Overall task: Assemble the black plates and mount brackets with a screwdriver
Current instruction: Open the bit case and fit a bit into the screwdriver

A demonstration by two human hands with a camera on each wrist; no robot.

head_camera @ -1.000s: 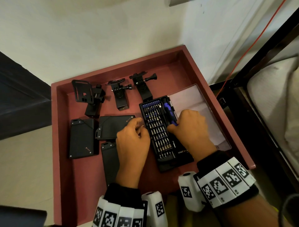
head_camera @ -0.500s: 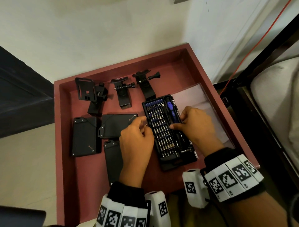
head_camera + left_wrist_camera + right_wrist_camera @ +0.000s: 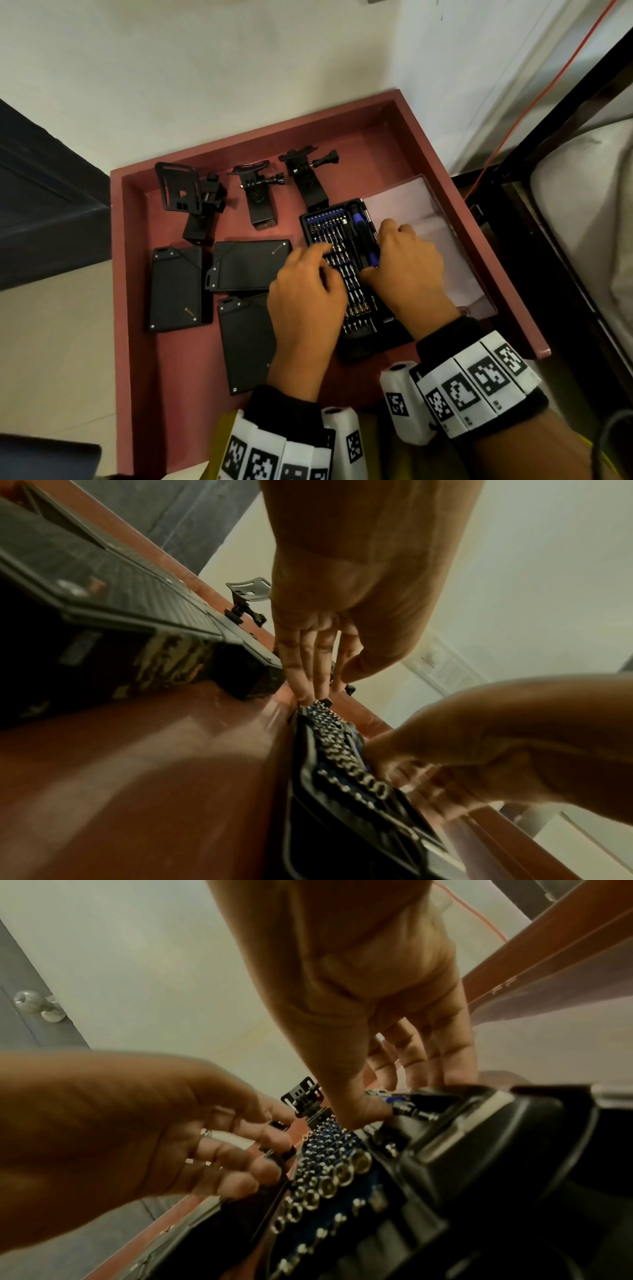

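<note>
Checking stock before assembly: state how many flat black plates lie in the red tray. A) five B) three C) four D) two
B: the head view shows three black plates, one at the left, one beside the bit case and one nearer the person, part hidden by the left hand, all in the red tray.
</note>
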